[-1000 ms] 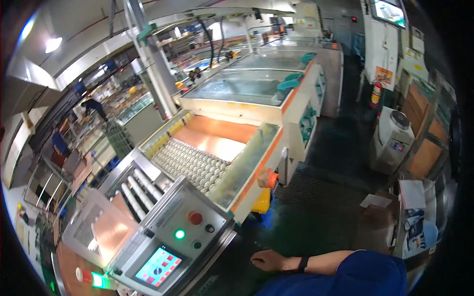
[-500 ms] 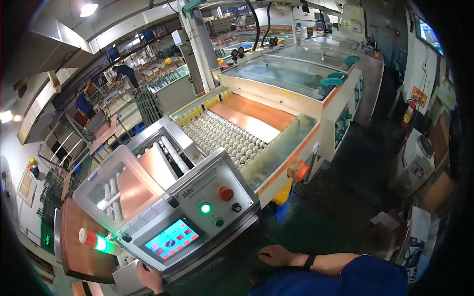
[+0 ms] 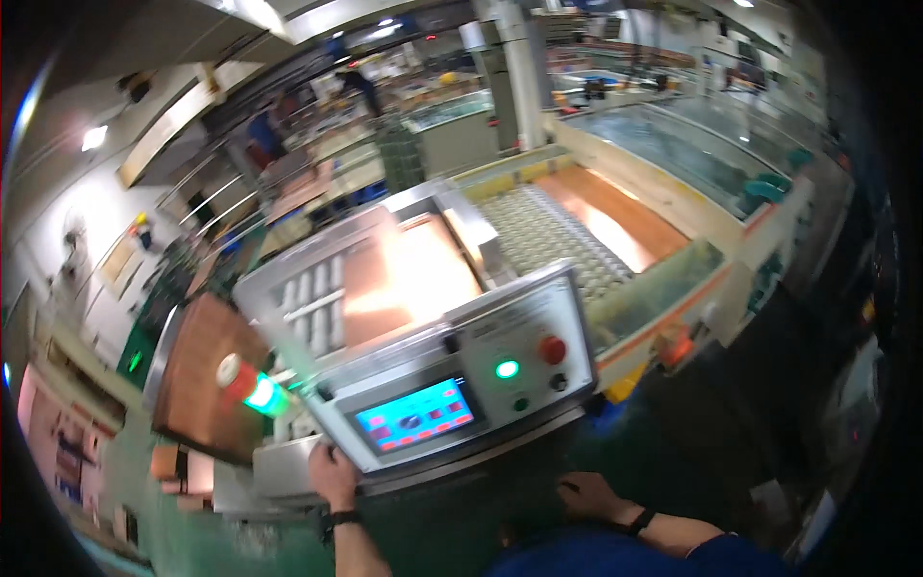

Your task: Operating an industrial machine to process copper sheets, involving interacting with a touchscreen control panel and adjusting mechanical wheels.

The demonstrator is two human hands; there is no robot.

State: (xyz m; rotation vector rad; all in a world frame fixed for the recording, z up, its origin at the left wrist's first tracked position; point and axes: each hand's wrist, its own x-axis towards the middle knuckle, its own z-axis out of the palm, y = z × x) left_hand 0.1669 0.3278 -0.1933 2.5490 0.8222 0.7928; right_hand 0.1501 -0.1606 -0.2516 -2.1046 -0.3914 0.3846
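My left hand (image 3: 332,476) sits at the lower left corner of the control panel (image 3: 461,380), fingers curled over the pale metal edge of the machine there; grip closed on that edge, a dark band at the wrist. My right hand (image 3: 588,495) hangs low, off the machine, fingers loosely bent and empty, over the dark green floor (image 3: 731,423); a black wrist band, blue sleeve behind it.

Control panel: a sloped grey metal box, smooth painted face, long axis running left to right and tilted up toward the right. Its face points toward me. On it a rectangular touch screen (image 3: 415,420), glowing blue with red blocks, a round green lit lamp (image 3: 507,368), a red round button (image 3: 552,349) and two small dark knobs beside and below it.

Behind the panel, a shiny copper sheet (image 3: 409,279) lies flat on grey rollers (image 3: 312,298), glare on it. Farther right, a bed of many small pale wheels (image 3: 548,231) under another copper sheet (image 3: 615,216).

Left of the panel, a stubby signal lamp (image 3: 248,385), red cap and green lit band, lies tilted. Beside it a dull copper panel (image 3: 202,375) in a metal frame.
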